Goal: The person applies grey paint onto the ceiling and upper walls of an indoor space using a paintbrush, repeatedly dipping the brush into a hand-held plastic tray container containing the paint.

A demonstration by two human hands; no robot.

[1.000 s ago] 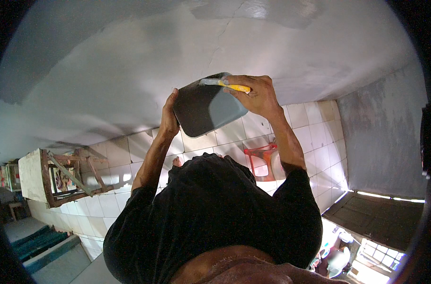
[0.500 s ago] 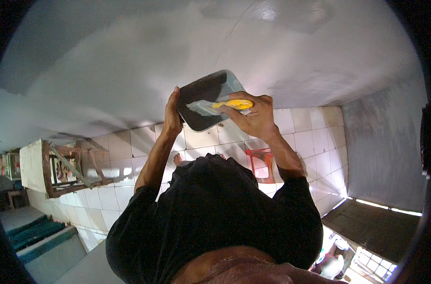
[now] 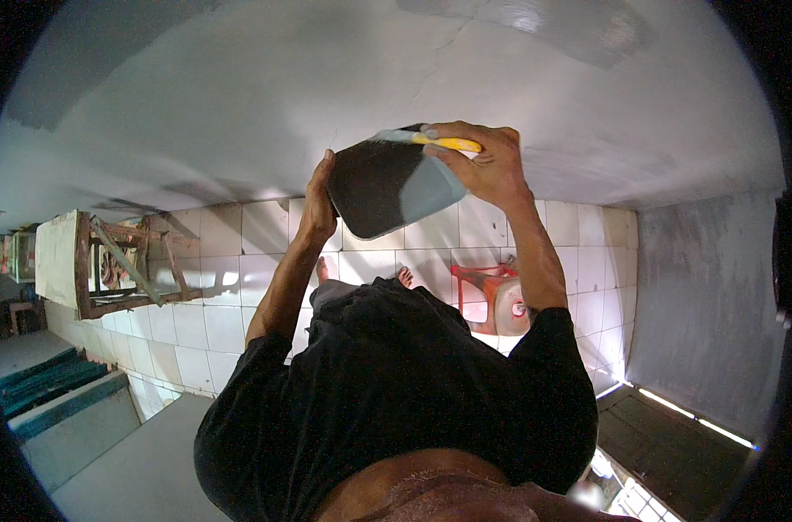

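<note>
My left hand (image 3: 321, 198) grips the left edge of a dark rectangular paint tray (image 3: 370, 187), held in front of the grey wall. Light grey paint (image 3: 435, 191) pools in the tray's right part. In my right hand (image 3: 493, 165) is a paintbrush (image 3: 452, 143) with a yellow handle, pinched between thumb and fingers. Its paint-covered bristles point left, over the tray's far rim; I cannot tell whether they touch it. My right fingers are close to the tray's upper right corner.
A red plastic stool (image 3: 472, 277) stands on the white tiled floor (image 3: 213, 283), with a pale round container (image 3: 511, 306) at it. To the left is a worn wooden frame stand (image 3: 61, 268). A grey wall (image 3: 705, 304) rises on the right. My bare feet (image 3: 404, 277) show below.
The paintbrush has moved from inside the tray up to its far rim. The tray has tipped a little, with paint now gathered at its right. More of the red stool shows.
</note>
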